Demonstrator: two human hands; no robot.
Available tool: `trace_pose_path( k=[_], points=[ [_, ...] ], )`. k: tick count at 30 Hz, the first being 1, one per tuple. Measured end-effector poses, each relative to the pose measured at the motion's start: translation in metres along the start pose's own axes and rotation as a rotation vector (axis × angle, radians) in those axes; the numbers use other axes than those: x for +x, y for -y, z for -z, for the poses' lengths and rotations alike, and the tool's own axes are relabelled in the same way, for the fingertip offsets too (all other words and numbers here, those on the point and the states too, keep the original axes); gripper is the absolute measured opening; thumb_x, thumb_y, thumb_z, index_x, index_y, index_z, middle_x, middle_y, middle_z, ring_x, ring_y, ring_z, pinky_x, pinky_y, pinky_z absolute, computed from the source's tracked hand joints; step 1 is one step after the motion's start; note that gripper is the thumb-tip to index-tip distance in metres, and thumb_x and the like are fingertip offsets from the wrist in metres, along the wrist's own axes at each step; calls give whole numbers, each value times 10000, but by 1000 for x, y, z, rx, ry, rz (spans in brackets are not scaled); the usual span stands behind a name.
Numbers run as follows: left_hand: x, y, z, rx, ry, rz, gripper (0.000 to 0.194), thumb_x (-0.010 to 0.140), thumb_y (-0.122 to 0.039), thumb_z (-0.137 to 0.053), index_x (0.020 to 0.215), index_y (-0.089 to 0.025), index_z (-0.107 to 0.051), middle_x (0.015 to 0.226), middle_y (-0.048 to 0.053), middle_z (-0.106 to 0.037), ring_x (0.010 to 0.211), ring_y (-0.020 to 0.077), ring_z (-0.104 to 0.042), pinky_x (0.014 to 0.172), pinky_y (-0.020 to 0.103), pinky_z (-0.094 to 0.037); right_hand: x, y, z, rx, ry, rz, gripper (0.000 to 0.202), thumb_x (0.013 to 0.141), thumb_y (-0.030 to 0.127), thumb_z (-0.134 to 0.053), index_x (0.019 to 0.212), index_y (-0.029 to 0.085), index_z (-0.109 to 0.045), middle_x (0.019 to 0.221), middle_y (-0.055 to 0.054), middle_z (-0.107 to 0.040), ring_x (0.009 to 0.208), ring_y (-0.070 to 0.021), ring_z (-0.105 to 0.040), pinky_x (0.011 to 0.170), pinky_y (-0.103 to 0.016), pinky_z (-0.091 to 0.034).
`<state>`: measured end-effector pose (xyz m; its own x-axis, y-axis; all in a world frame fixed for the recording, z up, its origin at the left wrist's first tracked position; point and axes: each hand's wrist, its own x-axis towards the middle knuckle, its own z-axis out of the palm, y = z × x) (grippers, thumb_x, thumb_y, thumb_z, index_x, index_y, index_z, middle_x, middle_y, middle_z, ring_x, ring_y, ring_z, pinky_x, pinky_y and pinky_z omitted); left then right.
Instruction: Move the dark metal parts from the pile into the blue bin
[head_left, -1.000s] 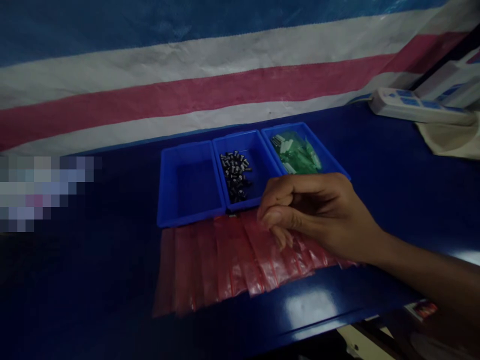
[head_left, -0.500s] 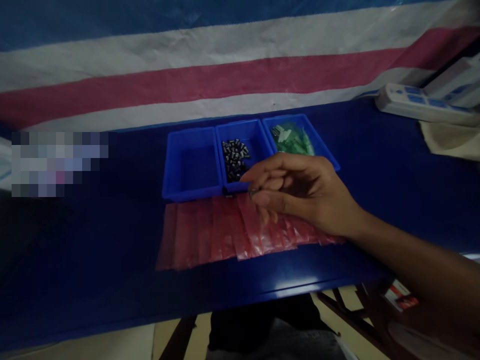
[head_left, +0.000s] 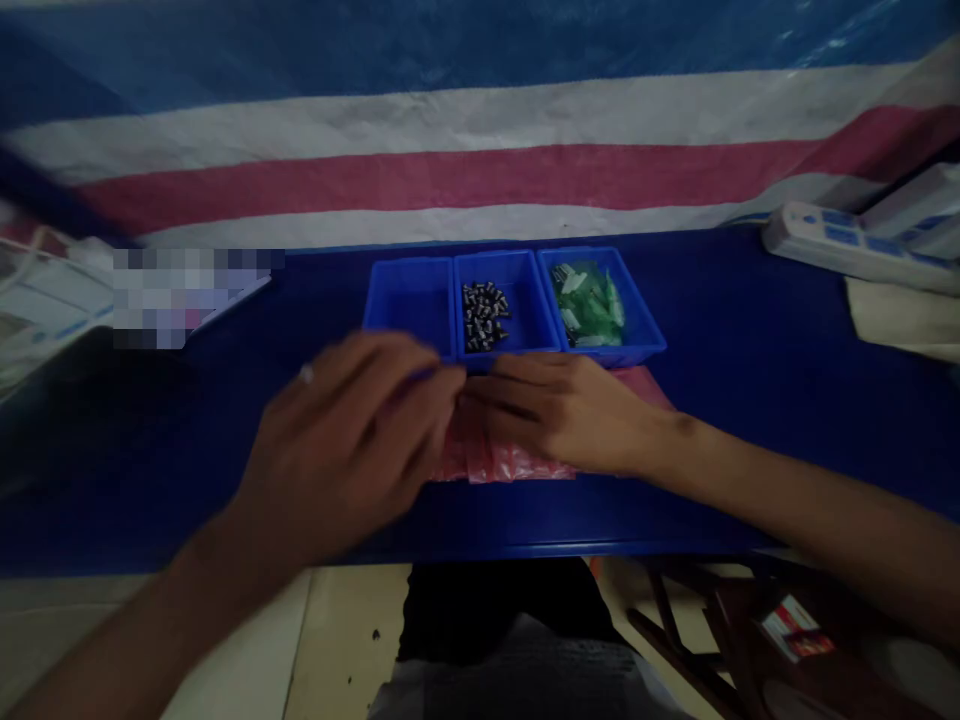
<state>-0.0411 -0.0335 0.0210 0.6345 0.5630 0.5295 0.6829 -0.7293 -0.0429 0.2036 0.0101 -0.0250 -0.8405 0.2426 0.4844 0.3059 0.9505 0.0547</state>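
My right hand [head_left: 562, 405] is over the red plastic bags [head_left: 510, 465], its fingers closed and pointing left just below the middle blue tray [head_left: 525, 300]. Whatever is in its fingertips is hidden. My left hand [head_left: 337, 435], smeared by motion, comes in from the left with its fingertips beside those of the right; I cannot tell whether it holds anything. A pile of small black-and-silver screws [head_left: 484, 315] lies in the middle tray.
Left of the screws stands an empty-looking blue tray [head_left: 412, 290]. The right-hand blue tray [head_left: 651, 335] holds green plastic packets [head_left: 592, 300]. A white power strip [head_left: 847, 240] lies at the far right, and a striped sheet [head_left: 480, 180] hangs behind the dark blue table [head_left: 720, 370].
My left hand has come into view and met the right over the bags. The right hand, earlier pinching a small dark piece, has turned palm-down. The view has shifted.
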Motion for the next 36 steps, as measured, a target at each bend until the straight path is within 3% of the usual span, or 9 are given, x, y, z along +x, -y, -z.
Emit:
trace_pose_path(
  k=[2,4,8,15,25,28,32,34,36],
  points=[
    [28,22,-8,109,27,-51,306,1085,-247,-518,1344,-129,-633,1318,161,-691,1240,290,-662,1087,476,-563,8,0,-7,-183,180,115,216,1051,69,-549,1032,83,-764,1051,-146,-789,952,-256,-701,758,-376,-581],
    [48,43,-22,113,162,-60,393,1123,-358,-448,1369,-117,-639,1442,202,-635,1340,342,-623,1116,564,-541,16,0,-11,-246,279,130,199,1048,72,-561,993,96,-750,979,-131,-769,952,-249,-679,759,-367,-550],
    [56,67,-45,35,327,-85,488,1144,-443,-364,1280,-120,-703,1407,179,-687,1291,340,-680,1064,550,-584,27,2,-11,-284,351,123,259,1080,95,-509,930,124,-719,960,-118,-735,969,-236,-656,722,-350,-504],
    [35,74,-52,-59,317,-68,463,1129,-466,-409,1387,-179,-665,1445,138,-678,1284,278,-696,1083,442,-583,26,-2,-13,-295,402,117,225,1032,39,-523,958,108,-723,985,-122,-725,819,-223,-666,528,-342,-396],
    [50,68,-48,-57,385,-39,392,1067,-459,-538,1261,-176,-728,1336,156,-656,1134,312,-703,964,484,-606,18,-15,-8,-224,319,217,323,1040,0,-410,893,126,-668,964,-124,-706,820,-206,-665,534,-322,-401],
    [49,62,-47,-65,380,-31,367,1063,-425,-548,1262,-183,-738,1365,171,-615,1150,304,-690,976,487,-605,9,-15,3,59,190,40,277,1059,41,-449,931,149,-669,1028,-94,-735,822,-173,-687,585,-297,-485],
    [36,57,-56,-1,318,-79,439,1110,-418,-431,1362,-163,-685,1442,219,-604,1337,340,-616,1065,518,-576,-4,-5,15,476,-109,-297,138,1093,158,-545,1054,164,-677,1108,-64,-773,970,-158,-755,789,-282,-625],
    [29,57,-63,17,266,-102,472,1127,-430,-375,1412,-175,-652,1480,213,-607,1405,335,-587,1112,533,-556,-7,0,16,790,-156,-457,68,1073,191,-612,1047,158,-666,932,-32,-784,834,-150,-777,709,-258,-643],
    [25,58,-66,4,230,-106,483,1127,-471,-381,1440,-203,-634,1513,185,-608,1410,316,-598,1143,526,-545,-7,4,14,1218,-96,-660,88,1039,235,-681,998,160,-660,730,25,-742,582,-132,-731,512,-219,-597]
  ],
)
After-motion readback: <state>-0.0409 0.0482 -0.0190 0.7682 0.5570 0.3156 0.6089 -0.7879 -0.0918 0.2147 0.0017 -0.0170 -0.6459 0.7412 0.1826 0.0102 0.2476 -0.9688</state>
